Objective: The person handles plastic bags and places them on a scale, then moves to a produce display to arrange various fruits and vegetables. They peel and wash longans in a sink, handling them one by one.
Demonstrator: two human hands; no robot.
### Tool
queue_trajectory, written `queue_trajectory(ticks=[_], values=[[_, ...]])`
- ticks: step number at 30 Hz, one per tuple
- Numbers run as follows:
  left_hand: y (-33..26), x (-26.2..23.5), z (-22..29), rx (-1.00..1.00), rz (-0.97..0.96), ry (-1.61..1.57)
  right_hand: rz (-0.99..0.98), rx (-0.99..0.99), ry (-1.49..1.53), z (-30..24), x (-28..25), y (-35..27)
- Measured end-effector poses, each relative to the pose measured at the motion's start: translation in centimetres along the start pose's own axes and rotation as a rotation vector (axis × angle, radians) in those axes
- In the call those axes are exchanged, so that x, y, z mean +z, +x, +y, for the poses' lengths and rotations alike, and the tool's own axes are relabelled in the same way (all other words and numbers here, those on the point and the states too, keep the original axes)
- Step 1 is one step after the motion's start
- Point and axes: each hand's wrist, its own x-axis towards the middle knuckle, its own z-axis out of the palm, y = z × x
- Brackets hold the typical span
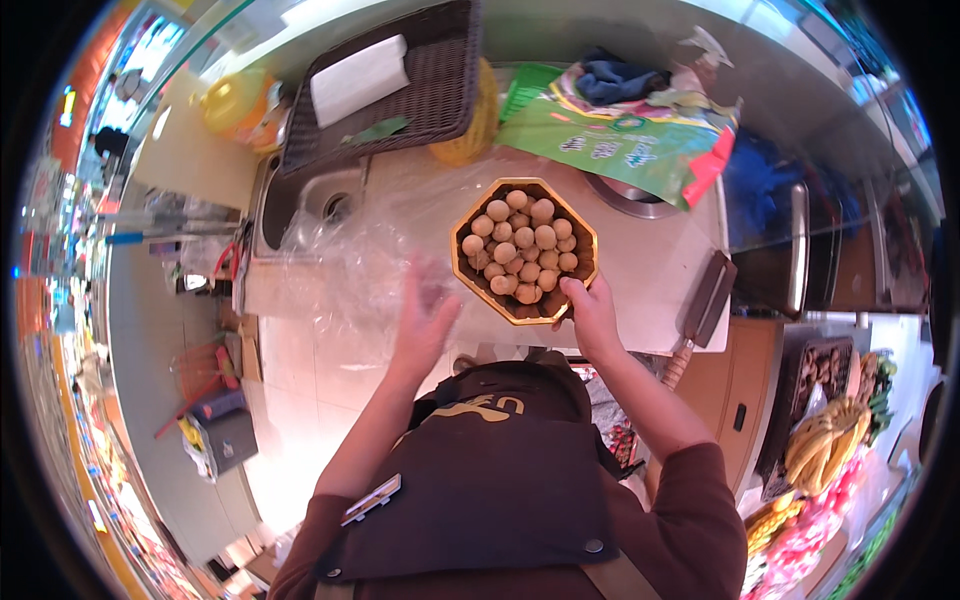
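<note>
1. The gold-rimmed octagonal bowl (484, 295) is over the tabletop (660, 260), right of the clear plastic (350, 260); whether it rests or hangs just above, I cannot tell.
2. My right hand (595, 315) pinches its near right edge, thumb over the rim; the other fingers are mostly hidden.
3. My left hand (425, 330), blurred, is near the bowl's left side, fingers spread, gripping nothing that I can see.
4. I judge the walls stiff, the shiny rim slippery, the heaped round brown fruits (520, 245) fairly heavy, thin-skinned and quick to roll.
5. The surest hold is the left and right walls, kept level.
</note>
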Motion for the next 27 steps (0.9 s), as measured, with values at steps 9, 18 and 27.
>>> queue_trajectory(ticks=[9,18,27], values=[[-2.3,-1.4,0.1,-0.437,0.013,-0.648,-0.008,-0.211,-0.503,-0.6,4.3,-0.3],[-4.7,-3.8,0.7,-0.445,0.055,-0.527,-0.825,-0.887,-1.514,-3.4,8.9,-0.4],[-5.5,-5.9,0.2,-0.472,0.063,-0.696,-1.075,-0.713,-1.284,-4.1,10.5,1.6]])
